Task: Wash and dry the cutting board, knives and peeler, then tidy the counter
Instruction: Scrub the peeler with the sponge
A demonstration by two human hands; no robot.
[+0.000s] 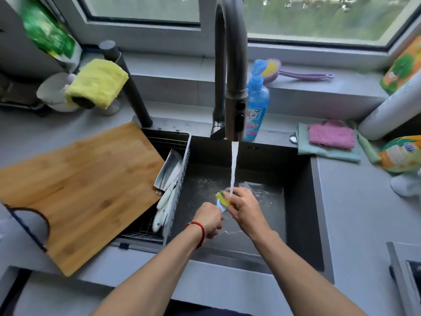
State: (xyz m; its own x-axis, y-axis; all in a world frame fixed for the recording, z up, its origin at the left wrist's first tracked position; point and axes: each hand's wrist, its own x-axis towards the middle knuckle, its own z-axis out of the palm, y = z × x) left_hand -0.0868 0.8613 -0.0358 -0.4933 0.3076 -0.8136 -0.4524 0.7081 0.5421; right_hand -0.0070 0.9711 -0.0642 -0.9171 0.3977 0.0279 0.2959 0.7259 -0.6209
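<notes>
Water runs from the tap [234,106] into the dark sink [298,201]. Under the stream my right hand [245,207] grips a yellow sponge [222,198] and presses it against a small pale blue utensil [221,208], whose handle my left hand [210,221] holds; most of it is hidden, so I cannot tell if it is the peeler or a knife. A wooden cutting board [79,185] lies on the counter at left, overlapping a wire drain basket [173,144]. In the basket lie a cleaver [169,172] and white-handled knives [165,207].
A blue detergent bottle [256,110] stands behind the tap and a purple brush [296,73] lies on the sill. A yellow cloth [98,83] hangs at back left. Pink and green cloths [330,139] lie right of the sink, next to packages [401,153].
</notes>
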